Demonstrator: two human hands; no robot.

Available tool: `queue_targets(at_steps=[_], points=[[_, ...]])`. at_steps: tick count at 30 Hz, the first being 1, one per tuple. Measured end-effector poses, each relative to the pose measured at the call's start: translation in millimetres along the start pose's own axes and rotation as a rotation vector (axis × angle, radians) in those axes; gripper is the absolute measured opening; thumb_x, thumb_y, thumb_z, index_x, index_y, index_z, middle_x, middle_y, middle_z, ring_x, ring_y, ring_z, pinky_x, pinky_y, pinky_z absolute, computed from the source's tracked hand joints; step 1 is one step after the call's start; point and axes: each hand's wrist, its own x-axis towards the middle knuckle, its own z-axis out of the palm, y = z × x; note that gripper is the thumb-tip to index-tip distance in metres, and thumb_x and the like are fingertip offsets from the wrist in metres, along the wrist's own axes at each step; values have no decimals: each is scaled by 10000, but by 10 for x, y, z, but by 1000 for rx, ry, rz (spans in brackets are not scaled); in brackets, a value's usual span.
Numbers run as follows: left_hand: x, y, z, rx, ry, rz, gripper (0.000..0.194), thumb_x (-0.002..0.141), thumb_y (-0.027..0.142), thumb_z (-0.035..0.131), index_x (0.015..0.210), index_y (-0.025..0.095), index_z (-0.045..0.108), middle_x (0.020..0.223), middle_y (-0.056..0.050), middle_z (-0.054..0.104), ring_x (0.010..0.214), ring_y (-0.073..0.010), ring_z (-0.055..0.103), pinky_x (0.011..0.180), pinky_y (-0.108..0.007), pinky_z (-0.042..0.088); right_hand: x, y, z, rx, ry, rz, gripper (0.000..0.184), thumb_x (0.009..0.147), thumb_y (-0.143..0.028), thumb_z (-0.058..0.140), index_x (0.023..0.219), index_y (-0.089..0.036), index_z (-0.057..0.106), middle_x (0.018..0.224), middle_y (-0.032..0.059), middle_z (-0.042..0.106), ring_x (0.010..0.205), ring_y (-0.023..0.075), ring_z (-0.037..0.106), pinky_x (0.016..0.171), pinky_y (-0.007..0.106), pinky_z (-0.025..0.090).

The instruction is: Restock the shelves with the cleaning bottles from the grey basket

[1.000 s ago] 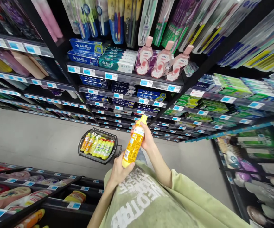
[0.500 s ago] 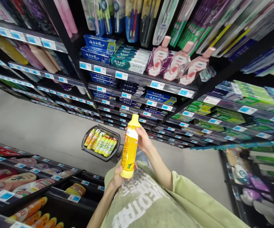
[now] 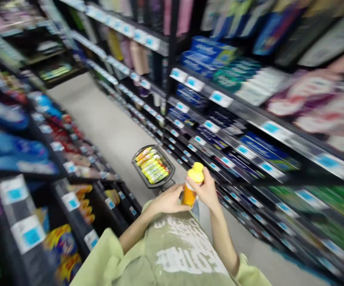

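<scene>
Item, lower centre of the frame: one orange bottle point(image 3: 189, 195) with a yellow cap point(image 3: 197, 173), cap end uppermost, in front of your green shirt point(image 3: 148, 254).
Your right hand point(image 3: 206, 191): grasping the bottle just below the cap, thumb across the near side.
Your left hand point(image 3: 168, 200): against the bottle's lower body, thumb near its base — whether the fingers close around it, you cannot tell from this view.
Centre, left of the bottle: one dark basket point(image 3: 160, 184) on the grey floor point(image 3: 106, 123), near your left hand; it holds a row of yellow-green and orange bottles point(image 3: 152, 166).
Upper right: shelving with blue boxes point(image 3: 200, 63), green-and-white boxes point(image 3: 259, 81) and pink bottles point(image 3: 311, 93) — labels blurred.
Left edge: blue packages point(image 3: 13, 143) on a shelf, likewise blurred.
Shelf fronts: white-and-blue price tags point(image 3: 221, 98).
</scene>
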Motion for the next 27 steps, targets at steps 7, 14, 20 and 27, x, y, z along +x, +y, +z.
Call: queue_targets(at_steps=[7, 14, 20, 27], points=[[145, -465, 15, 507, 241, -32, 430, 884, 306, 717, 1251, 93, 641, 1194, -167, 706, 1107, -314, 666, 982, -407, 531, 144, 447, 245, -371, -340, -533, 363, 955, -465, 687, 1221, -219, 658, 1156, 121, 737, 1068, 309, 669, 953, 470, 524], [-106, -821, 93, 576, 374, -157, 471, 851, 279, 726, 1275, 92, 639, 1227, -158, 706, 1133, -313, 644, 1036, -431, 526, 81, 641, 562, -389, -416, -536, 455, 957, -472, 688, 1320, -199, 667, 1159, 122, 762, 977, 291, 656, 883, 455, 569], [-263, -1079, -17, 366, 530, -189, 504, 744, 261, 801, 1224, 148, 698, 1204, -128, 735, 1127, -311, 664, 1005, -433, 548, 82, 702, 820, -338, -570, -321, 679, 933, -592, 668, 1466, -187, 559, 1267, 154, 721, 1151, 330, 664, 1010, 508, 557], [-649, -1696, -235, -57, 977, -418, 518, 562, 104, 865, 1067, 161, 763, 994, -59, 788, 924, -261, 734, 902, -391, 586, 42, 898, 861, -304, -840, -139, 583, 997, -551, 553, 1462, -199, 532, 1506, 147, 580, 1402, 308, 553, 1207, 523, 425]])
